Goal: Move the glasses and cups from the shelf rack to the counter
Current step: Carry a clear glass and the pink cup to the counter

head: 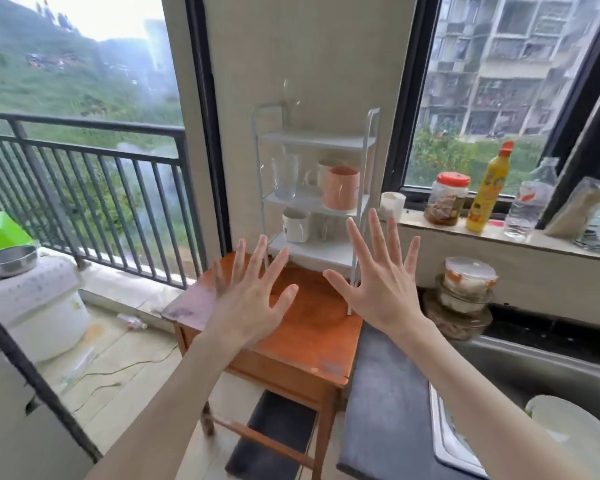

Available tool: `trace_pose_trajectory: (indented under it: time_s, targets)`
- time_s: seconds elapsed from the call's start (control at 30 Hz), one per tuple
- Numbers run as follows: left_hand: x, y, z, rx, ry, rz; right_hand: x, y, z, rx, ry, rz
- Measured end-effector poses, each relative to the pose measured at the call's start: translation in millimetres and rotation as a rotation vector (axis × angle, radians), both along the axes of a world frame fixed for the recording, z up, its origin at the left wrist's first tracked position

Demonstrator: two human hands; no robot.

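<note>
A white three-tier shelf rack (362, 206) stands on an orange wooden table (305, 344) by the wall. A tall clear glass (289, 102) stands on the top tier. On the middle tier are a clear glass (284, 176), a pink cup (342, 187) and a white mug (321, 174) behind it. A white mug (296, 225) and a clear glass (324, 225) sit on the bottom tier. My left hand (248, 292) and my right hand (383, 275) are held up in front of the rack, fingers spread, holding nothing. The grey counter (385, 396) lies at lower right.
A sink (534, 372) with a white bowl (568, 434) is on the right. On the window sill stand a white cup (392, 204), a red-lidded jar (447, 199), a yellow bottle (489, 188) and a water bottle (530, 202). Stacked lidded containers (465, 292) sit beside the sink. A balcony railing (84, 174) is at left.
</note>
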State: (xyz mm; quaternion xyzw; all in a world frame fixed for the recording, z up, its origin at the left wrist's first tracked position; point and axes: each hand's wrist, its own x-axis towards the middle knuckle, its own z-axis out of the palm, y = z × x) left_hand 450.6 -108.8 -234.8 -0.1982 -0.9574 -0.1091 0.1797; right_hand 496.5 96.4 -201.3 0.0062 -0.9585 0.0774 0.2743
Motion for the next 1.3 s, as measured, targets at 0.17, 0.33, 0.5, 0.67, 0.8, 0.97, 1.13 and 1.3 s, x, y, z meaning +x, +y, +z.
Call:
trace_pose_trajectory:
  time_s: [0.17,0.33,0.5,0.67,0.8,0.97,1.13,1.3]
  targets:
    - [-105,-29,24,0.107,0.021,-0.050,-87,-28,16,-0.030,0.044,-0.018]
    - [-173,-22,11,0.162,-0.057,-0.147,-152,-25,10,-0.097,0.014,-0.077]
    - [-243,-2,0,0.213,-0.058,-0.188,-210,-10,-1,-0.314,0.014,-0.050]
    - [-300,21,7,0.344,-0.095,-0.204,-253,5,-9,-0.430,0.017,-0.084]
    - [-330,34,18,0.406,-0.068,-0.206,-271,9,-11,-0.479,0.109,-0.117]
    - [-358,51,32,0.425,-0.051,-0.197,-285,17,-19,-0.484,0.209,-0.154]
    - [-371,59,36,0.483,-0.080,-0.184,-294,17,-24,-0.503,0.249,-0.177]
    - [-377,57,37,0.517,0.016,-0.199,-301,16,-27,-0.549,0.283,-0.209]
